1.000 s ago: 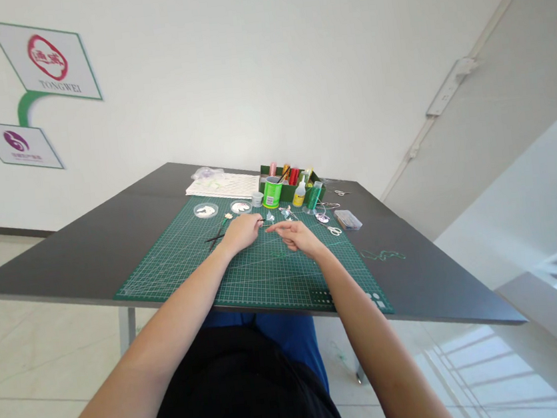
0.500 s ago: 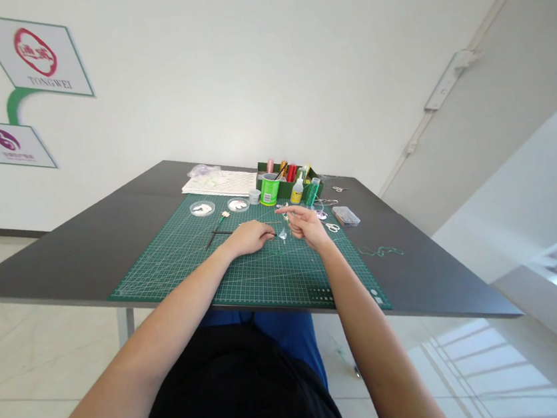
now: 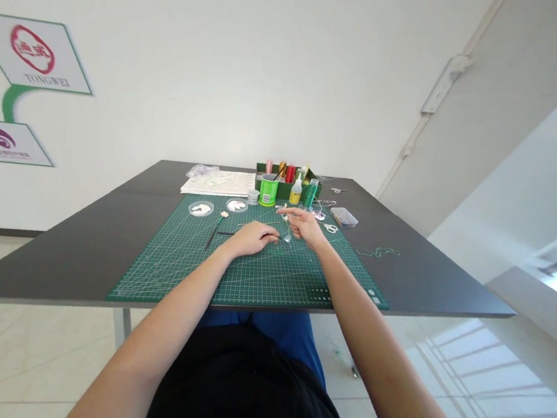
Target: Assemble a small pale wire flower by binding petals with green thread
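Left hand: we see the left hand (image 3: 251,237) resting on the green gridded cutting mat (image 3: 178,260), fingers curled around a thin dark tool (image 3: 233,233) whose tip points right.
Right hand: the right hand (image 3: 305,225) is raised just above the mat, thumb and forefinger pinched on a small pale piece (image 3: 285,222); we cannot tell what the piece is.
Relation: the tool tip and the pinched piece lie just beside each other, between the two hands.
Mat: it lies on the dark grey bench (image 3: 85,238), near its front edge.
Far of the hands: two small round clear dishes (image 3: 201,209) stand at the mat's far left; a green cylindrical cup (image 3: 269,190) and a dark green tray of bottles and pens (image 3: 288,180) stand at its far edge.
Right of the hands: small white-handled scissors (image 3: 331,228) and a clear plastic box (image 3: 345,216) lie near the mat's right border.
Far left: a white sheet pad (image 3: 219,184) lies on the bench.
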A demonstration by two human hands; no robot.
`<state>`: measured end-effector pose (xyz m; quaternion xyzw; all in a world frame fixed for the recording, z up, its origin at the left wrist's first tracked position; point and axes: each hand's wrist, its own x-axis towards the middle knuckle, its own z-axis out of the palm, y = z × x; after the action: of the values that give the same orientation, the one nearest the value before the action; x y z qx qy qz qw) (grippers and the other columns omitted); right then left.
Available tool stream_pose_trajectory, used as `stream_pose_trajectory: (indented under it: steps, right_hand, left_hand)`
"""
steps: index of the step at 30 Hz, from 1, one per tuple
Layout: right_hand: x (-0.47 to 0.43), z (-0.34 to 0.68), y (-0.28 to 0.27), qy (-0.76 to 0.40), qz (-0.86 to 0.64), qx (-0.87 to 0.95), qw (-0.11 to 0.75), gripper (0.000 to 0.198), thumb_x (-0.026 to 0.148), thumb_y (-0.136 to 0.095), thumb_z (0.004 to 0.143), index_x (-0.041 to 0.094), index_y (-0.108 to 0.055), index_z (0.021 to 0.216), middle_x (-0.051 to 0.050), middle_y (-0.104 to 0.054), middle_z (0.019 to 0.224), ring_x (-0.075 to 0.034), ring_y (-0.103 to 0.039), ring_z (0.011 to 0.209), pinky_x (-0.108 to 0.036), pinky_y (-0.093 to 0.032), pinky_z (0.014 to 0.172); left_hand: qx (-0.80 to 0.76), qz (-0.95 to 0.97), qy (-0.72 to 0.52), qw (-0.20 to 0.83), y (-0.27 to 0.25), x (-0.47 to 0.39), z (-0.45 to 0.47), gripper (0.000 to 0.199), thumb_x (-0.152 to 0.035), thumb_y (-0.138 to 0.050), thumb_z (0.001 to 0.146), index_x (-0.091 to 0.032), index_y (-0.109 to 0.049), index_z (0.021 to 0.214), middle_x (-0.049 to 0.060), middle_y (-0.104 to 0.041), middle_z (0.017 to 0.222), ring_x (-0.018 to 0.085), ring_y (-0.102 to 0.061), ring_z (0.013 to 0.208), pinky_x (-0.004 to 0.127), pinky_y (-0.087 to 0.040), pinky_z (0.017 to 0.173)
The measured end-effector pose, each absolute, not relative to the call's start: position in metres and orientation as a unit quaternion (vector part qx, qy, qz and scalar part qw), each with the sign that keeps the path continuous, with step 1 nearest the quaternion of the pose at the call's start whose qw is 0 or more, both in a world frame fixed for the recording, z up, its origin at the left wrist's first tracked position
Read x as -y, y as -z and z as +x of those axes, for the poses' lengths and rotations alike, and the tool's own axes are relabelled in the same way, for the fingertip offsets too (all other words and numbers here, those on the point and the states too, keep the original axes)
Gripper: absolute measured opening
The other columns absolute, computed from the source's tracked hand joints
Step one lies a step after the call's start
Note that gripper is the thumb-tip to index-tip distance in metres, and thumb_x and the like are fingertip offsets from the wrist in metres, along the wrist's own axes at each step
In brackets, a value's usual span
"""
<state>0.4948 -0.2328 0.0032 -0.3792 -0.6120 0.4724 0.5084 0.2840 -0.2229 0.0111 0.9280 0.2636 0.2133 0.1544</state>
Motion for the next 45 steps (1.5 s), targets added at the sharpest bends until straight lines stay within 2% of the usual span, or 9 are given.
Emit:
stream_pose_trajectory:
  steps: [7, 16, 23, 32, 45]
  right_hand:
    - [0.233, 0.49, -0.002, -0.468, -0.431, 0.604, 0.48, 0.041, 0.043, -0.068, 0.081, 0.013, -0.069, 0.11, 0.012, -0.022, 0.047, -0.006, -0.015, 0.041, -0.021, -0.013, 0.038]
    - [0.232, 0.485, 0.006, -0.5, -0.479, 0.596, 0.407, 0.037, 0.033, -0.066, 0.078, 0.012, -0.07, 0.109, 0.012, -0.024, 0.047, -0.005, -0.017, 0.04, -0.02, -0.013, 0.037]
    - [0.237, 0.486, 0.003, -0.538, -0.445, 0.623, 0.353, 0.042, 0.037, -0.065, 0.081, 0.01, -0.069, 0.112, 0.013, -0.02, 0.048, -0.006, -0.012, 0.041, -0.021, -0.011, 0.038]
    - [0.238, 0.487, 0.001, -0.572, -0.414, 0.636, 0.311, 0.038, 0.035, -0.064, 0.084, 0.01, -0.068, 0.112, 0.014, -0.02, 0.049, -0.006, -0.012, 0.042, -0.02, -0.011, 0.038]
    - [0.24, 0.485, 0.0, -0.605, -0.38, 0.637, 0.291, 0.037, 0.037, -0.067, 0.084, 0.01, -0.068, 0.11, 0.014, -0.02, 0.05, -0.006, -0.012, 0.043, -0.019, -0.011, 0.038]
  left_hand:
    - [-0.238, 0.91, -0.266, 0.209, -0.015, 0.224, 0.283, 0.022, -0.019, -0.054, 0.094, -0.017, -0.077, 0.093, 0.004, -0.078, 0.093, 0.017, -0.07, 0.085, 0.025, -0.044, 0.077]
    - [-0.281, 0.879, -0.326, 0.208, -0.021, 0.221, 0.276, 0.025, -0.025, -0.052, 0.096, -0.015, -0.075, 0.094, 0.003, -0.072, 0.076, 0.016, -0.063, 0.07, 0.025, -0.044, 0.07]
    - [-0.336, 0.847, -0.375, 0.17, -0.019, 0.214, 0.27, 0.024, -0.023, -0.051, 0.095, -0.016, -0.073, 0.093, 0.005, -0.075, 0.088, 0.019, -0.066, 0.082, 0.028, -0.046, 0.076]
    - [-0.445, 0.833, -0.323, 0.058, -0.01, 0.209, 0.27, 0.026, -0.026, -0.048, 0.097, -0.021, -0.074, 0.097, 0.007, -0.077, 0.098, 0.024, -0.068, 0.094, 0.032, -0.047, 0.079]
    - [-0.49, 0.834, -0.252, 0.0, -0.005, 0.209, 0.269, 0.026, -0.024, -0.048, 0.096, -0.02, -0.074, 0.097, 0.009, -0.076, 0.095, 0.023, -0.068, 0.088, 0.03, -0.048, 0.076]
